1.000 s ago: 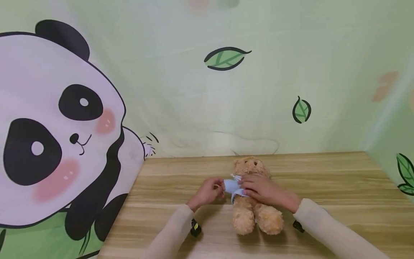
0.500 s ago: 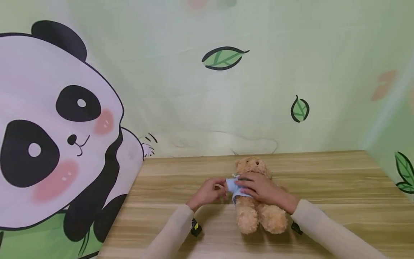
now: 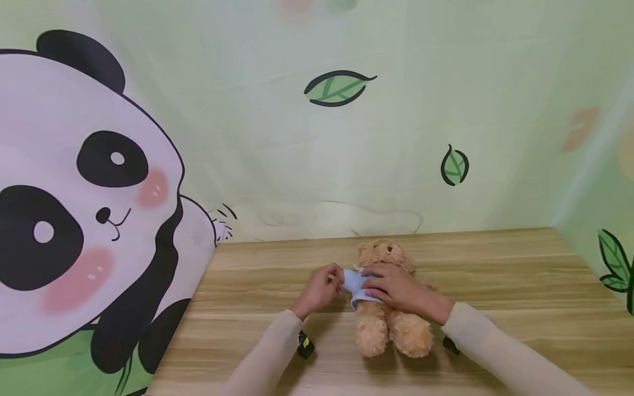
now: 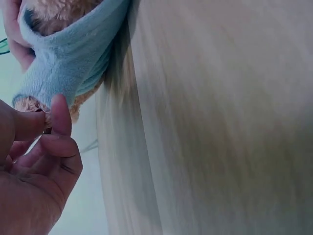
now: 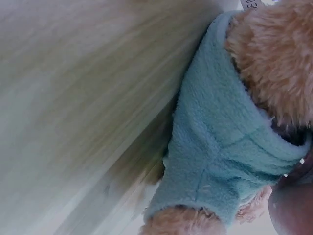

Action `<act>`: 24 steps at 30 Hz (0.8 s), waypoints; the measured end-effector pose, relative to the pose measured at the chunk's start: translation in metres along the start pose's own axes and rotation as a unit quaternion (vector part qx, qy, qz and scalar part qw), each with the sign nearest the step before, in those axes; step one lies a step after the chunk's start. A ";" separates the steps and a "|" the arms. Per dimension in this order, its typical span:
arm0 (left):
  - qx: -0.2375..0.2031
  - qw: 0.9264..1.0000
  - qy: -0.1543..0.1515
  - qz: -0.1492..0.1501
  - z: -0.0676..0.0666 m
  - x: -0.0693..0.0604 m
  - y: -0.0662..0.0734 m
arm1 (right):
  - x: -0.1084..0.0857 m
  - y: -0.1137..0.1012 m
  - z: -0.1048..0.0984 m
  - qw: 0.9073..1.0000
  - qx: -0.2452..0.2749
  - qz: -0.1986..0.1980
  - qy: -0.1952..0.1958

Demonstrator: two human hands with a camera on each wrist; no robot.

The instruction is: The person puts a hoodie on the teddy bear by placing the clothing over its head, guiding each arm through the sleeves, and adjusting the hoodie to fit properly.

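A light-brown teddy bear (image 3: 372,330) lies on its back, head toward the far edge, wearing a pale blue fleece top (image 3: 353,281). My left hand (image 3: 319,290) pinches the bear's paw at the end of a sleeve. The left wrist view shows thumb and index finger closing on fur below the blue cuff (image 4: 49,90). Across the bear's chest rests my right hand (image 3: 402,289), fingers laid over the top. In the right wrist view the other sleeve (image 5: 195,171) has a furry paw (image 5: 183,223) sticking out, and a white tag (image 5: 250,4) shows at the upper edge.
A wood-grain table (image 3: 505,286) carries the bear. Black objects, one by each forearm, show near the left sleeve (image 3: 262,352) and the right sleeve (image 3: 495,341). Behind stands a pale green backdrop (image 3: 277,137) with a printed panda and leaves.
The bear slid slightly right, then back left. My left hand stays at its paw and now sits a little higher. My right hand keeps resting on the chest. The head view has turned slightly right.
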State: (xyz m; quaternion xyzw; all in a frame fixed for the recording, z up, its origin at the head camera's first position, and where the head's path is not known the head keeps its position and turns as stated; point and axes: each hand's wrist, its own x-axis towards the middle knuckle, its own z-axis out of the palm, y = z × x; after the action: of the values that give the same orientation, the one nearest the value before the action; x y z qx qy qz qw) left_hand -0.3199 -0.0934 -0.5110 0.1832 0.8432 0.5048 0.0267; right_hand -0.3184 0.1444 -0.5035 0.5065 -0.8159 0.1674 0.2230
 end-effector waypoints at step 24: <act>-0.011 1.000 -0.023 -0.013 -0.012 -0.001 -0.015 | 0.004 0.000 0.002 1.000 0.001 0.008 -0.006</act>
State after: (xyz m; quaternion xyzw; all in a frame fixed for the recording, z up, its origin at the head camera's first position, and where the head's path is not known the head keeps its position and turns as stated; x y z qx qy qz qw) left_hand -0.3261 -0.1098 -0.5178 0.1830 0.8390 0.5094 0.0547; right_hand -0.3203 0.1408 -0.5030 0.5009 -0.8211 0.1675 0.2163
